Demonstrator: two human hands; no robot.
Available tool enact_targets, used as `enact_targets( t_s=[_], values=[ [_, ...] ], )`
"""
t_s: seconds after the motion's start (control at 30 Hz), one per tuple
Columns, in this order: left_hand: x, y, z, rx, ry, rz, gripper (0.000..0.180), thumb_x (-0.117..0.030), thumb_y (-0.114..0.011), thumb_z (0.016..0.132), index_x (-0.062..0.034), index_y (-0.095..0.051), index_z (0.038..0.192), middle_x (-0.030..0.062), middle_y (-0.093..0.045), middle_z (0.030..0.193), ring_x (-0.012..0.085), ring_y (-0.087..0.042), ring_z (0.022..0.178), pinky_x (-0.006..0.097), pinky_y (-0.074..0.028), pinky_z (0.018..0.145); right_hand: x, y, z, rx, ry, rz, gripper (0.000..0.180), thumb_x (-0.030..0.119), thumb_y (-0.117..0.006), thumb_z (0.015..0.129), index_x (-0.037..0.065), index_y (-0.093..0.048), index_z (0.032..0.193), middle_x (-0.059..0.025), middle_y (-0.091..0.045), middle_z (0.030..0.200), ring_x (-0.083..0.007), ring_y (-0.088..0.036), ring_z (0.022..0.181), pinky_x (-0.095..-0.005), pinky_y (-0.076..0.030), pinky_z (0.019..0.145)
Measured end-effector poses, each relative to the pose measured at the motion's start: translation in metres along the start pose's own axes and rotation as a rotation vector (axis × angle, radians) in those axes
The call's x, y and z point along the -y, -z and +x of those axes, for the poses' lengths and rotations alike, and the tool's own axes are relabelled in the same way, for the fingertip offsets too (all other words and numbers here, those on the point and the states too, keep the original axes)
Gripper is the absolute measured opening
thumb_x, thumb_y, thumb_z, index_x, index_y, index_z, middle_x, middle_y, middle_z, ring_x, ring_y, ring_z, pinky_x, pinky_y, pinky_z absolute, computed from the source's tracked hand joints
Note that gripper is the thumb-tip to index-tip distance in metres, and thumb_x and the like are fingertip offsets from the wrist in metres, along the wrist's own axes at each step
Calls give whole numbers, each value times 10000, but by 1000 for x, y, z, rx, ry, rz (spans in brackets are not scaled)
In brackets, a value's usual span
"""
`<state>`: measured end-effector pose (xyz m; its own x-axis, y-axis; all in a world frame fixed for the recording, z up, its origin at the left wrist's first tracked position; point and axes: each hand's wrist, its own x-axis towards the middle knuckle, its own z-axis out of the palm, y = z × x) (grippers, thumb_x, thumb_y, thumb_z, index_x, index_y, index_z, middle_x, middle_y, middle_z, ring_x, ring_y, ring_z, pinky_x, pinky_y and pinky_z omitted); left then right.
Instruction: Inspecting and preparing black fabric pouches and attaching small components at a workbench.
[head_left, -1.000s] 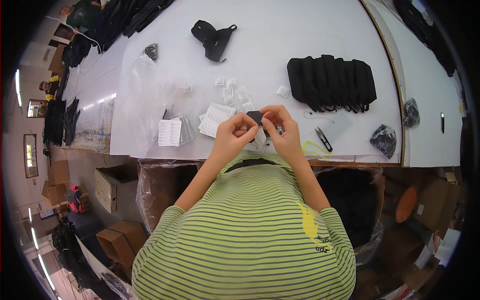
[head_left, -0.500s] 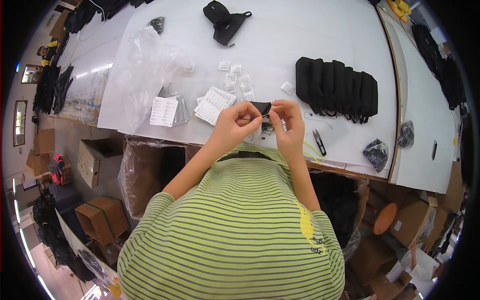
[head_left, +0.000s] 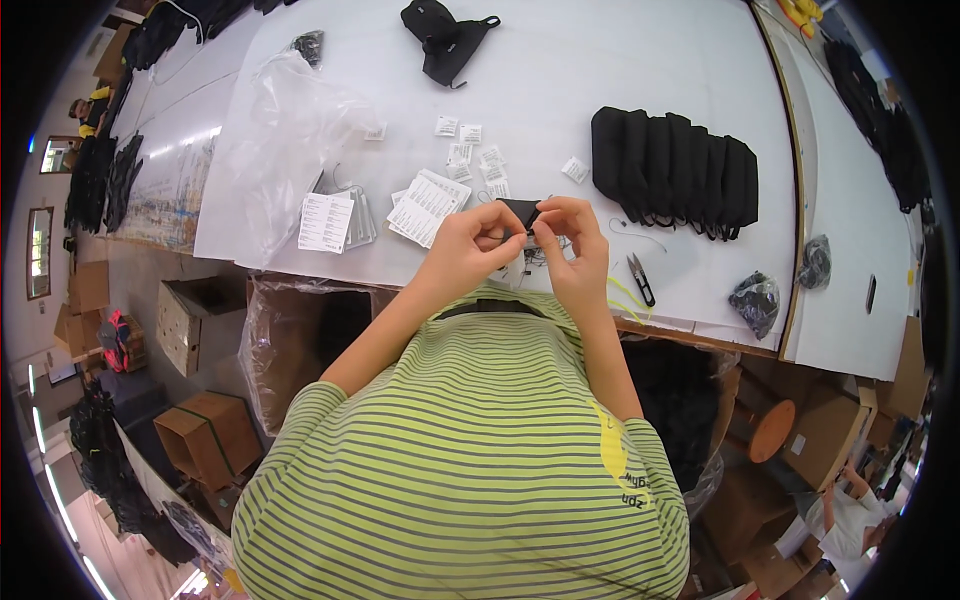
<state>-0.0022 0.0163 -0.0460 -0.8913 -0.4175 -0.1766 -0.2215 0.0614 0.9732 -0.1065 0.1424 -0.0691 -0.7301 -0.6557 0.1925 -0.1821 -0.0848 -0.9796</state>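
- Pinching a small black piece (head_left: 520,212) between both hands, your left hand (head_left: 468,248) and right hand (head_left: 572,240) meet over the desk (head_left: 560,80).
- Scissors (head_left: 640,280) lie just beside your right hand.

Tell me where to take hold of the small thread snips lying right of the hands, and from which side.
Grip the thread snips by the black handle end, nearer the table edge, coming from above: they lie flat with bare table around them, the pointed tip aimed away from the person.
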Motion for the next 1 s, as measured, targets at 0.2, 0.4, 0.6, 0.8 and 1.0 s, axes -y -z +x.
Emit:
enact_targets(
  t_s=[0.2, 0.4, 0.6, 0.8, 1.0],
  values=[
    [3, 0, -1, 1, 19, 19, 100, -81, -660, 830, -2, -598, 834, -82, -377, 604, 4, -267, 540, 189, -232, 492, -7, -5, -5, -1, 28, 13, 239, -14, -600, 847, 37, -515, 1064, -59, -598, 755, -138, -598, 679, -259, -470, 666],
    [1, -1, -1, 14, 37, 31, 124, -99, -674, 830, -5, -593, 829, -84, -386, 603, 8, -271, 546, 196, -239, 504, -9, -4, -7, -7, 14, 55, 259, -16, -591, 854, 40, -491, 1086, -45, -583, 767, -117, -582, 706, -257, -465, 672],
    [7, -1, 7, 54, -2, -24, 152, -129, -683, 842, -36, -564, 859, -84, -361, 584, 12, -278, 538, 198, -233, 510, -5, 6, -4, 51, -155, 337, 236, -13, -571, 873, 35, -481, 1085, -14, -553, 794, -75, -542, 750, -220, -446, 701],
    [9, -4, 8, 104, 20, -148, 155, -130, -668, 859, -45, -539, 863, -87, -375, 578, 6, -303, 528, 197, -240, 501, -5, 2, -6, 34, -130, 368, 324, -8, -562, 884, 43, -413, 1166, -26, -548, 797, -78, -522, 733, -216, -435, 693],
    [13, -2, 10, 174, 76, -235, 135, -139, -649, 872, -51, -548, 865, -80, -412, 587, 10, -331, 525, 192, -246, 495, -6, 2, -6, 16, -163, 435, 345, -7, -569, 881, 49, -395, 1174, -33, -543, 791, -82, -509, 713, -217, -423, 671]
  ],
)
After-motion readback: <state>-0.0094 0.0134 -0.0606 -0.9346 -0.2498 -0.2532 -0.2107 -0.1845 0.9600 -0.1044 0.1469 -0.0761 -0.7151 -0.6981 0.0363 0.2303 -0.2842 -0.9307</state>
